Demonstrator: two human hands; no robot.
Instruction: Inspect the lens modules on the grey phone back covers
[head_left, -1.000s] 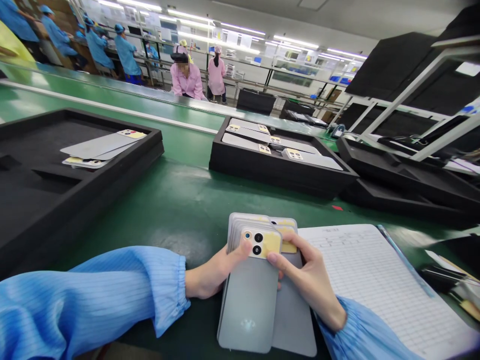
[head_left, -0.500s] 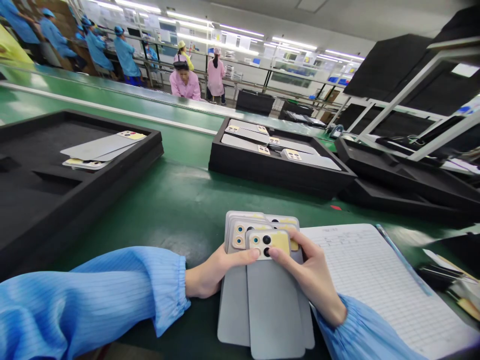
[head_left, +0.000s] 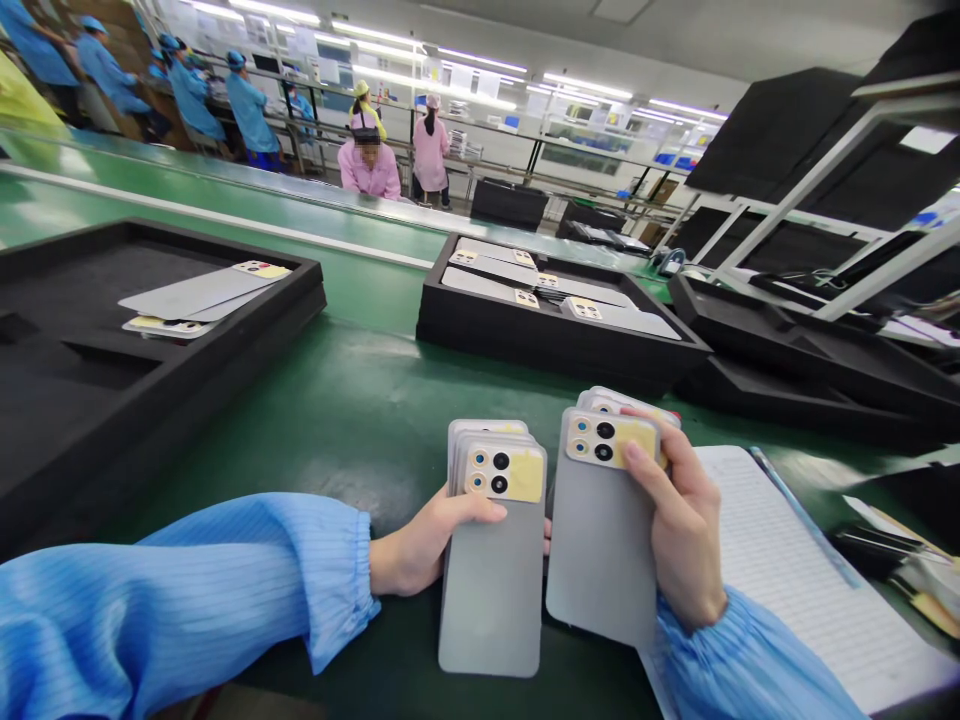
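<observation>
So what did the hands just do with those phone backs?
The right hand pulled its stack of grey phone back covers rightward, away from the left hand's stack, toward the notebook. The left hand kept its hold. The foam tray stayed put.

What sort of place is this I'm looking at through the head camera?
Probably a phone production floor: a long green workbench, black foam trays holding grey phone back covers, and workers in blue and pink smocks along the lines.
</observation>
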